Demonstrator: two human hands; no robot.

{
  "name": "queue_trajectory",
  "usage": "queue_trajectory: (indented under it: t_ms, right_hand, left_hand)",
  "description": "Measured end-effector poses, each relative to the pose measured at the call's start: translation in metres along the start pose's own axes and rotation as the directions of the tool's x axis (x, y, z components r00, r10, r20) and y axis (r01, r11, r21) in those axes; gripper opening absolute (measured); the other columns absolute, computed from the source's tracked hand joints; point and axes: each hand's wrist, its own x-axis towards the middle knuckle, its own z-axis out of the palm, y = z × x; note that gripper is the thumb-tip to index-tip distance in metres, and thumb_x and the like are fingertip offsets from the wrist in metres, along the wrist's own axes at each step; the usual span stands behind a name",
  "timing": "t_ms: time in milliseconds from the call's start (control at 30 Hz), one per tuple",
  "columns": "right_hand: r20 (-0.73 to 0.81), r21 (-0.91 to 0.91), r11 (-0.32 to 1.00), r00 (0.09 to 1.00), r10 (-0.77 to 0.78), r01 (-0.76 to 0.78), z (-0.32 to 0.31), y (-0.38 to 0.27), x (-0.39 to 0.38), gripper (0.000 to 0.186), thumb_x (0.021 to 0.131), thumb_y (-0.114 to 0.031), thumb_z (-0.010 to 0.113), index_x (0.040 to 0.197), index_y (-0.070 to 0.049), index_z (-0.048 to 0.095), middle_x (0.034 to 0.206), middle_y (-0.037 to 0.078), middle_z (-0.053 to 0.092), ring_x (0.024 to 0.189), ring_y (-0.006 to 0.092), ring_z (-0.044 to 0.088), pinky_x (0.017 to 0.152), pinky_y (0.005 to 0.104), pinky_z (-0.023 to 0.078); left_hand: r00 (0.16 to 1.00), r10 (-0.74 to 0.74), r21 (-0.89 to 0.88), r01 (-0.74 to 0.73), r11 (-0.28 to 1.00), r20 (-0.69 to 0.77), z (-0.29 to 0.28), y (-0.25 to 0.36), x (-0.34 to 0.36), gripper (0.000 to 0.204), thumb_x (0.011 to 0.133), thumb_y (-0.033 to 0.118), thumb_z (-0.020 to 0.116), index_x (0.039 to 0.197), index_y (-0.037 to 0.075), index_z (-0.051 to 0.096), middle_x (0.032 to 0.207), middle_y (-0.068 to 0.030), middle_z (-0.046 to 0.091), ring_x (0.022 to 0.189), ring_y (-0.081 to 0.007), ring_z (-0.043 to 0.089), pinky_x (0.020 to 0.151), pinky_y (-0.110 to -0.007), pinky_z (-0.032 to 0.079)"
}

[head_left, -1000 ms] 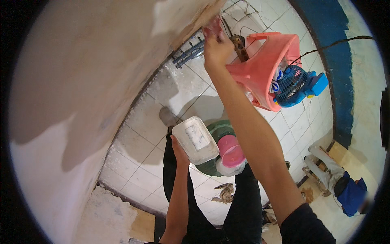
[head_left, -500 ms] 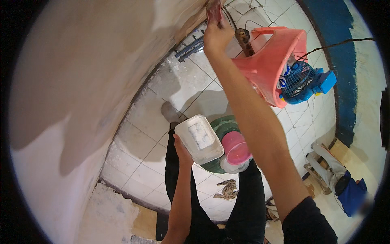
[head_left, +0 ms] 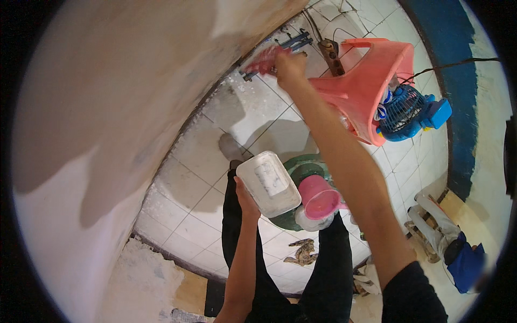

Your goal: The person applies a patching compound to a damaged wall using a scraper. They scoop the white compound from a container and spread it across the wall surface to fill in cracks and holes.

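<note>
Brush hand lower on the wall, tub steady

Your right hand (head_left: 288, 67) is closed around a red-handled brush (head_left: 264, 60) whose blurred end lies against the pale plastered wall (head_left: 124, 91), near where that wall meets the white tiled floor (head_left: 215, 156). Half a second ago the same hand was higher up the wall, close to the upper rim of the view; it has since come down and to the left along the wall, and the brush now shows more clearly beside it.

Your left hand (head_left: 246, 200) grips from beneath a white rectangular plastic tub (head_left: 268, 184), fingers curled under its base, the tub tilted and held out from the wall at about waist height. It has kept much the same place as before.

Farther from the wall than the tub, a pink plastic cup (head_left: 319, 196) sits in a green round basin (head_left: 301, 175) on the floor, between your dark trouser legs. Beyond your right forearm, away from the wall, stands an overturned salmon-pink plastic stool (head_left: 366, 81), and a blue electric fan (head_left: 412, 110) lies just past it.
</note>
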Motion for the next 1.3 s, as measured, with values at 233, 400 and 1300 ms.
queue_trajectory:
  t_ms: [233,400,1300]
  right_hand:
    - [0.12,0.264,0.956,0.979,-0.162,0.126,0.032,-0.096,0.006,0.019,0.093,0.001,0.048,0.108,0.012,0.05,0.101,0.025,0.06,0.08,0.0381,0.067,0.065,0.0525,0.06]
    - [-0.009,-0.272,0.86,0.893,-0.451,0.432,-0.058,-0.074,0.027,0.016,0.088,0.003,0.054,0.102,0.011,0.053,0.093,0.021,0.06,0.077,0.0362,0.067,0.062,0.052,0.058]
    - [0.011,0.037,0.999,0.999,-0.031,0.03,-0.031,-0.044,0.063,0.02,0.092,0.001,0.05,0.102,0.017,0.053,0.092,0.024,0.064,0.074,0.035,0.069,0.062,0.0456,0.062]
  left_hand:
    - [0.998,0.012,-0.004,-0.012,1.0,-0.054,-0.012,0.006,-0.006,0.072,0.099,0.062,0.039,0.138,0.002,0.045,0.13,-0.0099,0.056,0.119,-0.0234,0.056,0.102,-0.038,0.045]
    - [1.0,0.001,-0.034,0.0,0.999,0.015,0.003,0.007,0.001,0.072,0.099,0.062,0.038,0.139,0.002,0.044,0.133,-0.0107,0.054,0.121,-0.0247,0.055,0.103,-0.038,0.045]
    - [0.999,-0.034,-0.026,0.033,0.999,-0.028,0.023,0.028,0.002,0.073,0.099,0.063,0.036,0.142,0.004,0.042,0.137,-0.0116,0.052,0.125,-0.0267,0.053,0.105,-0.04,0.043]
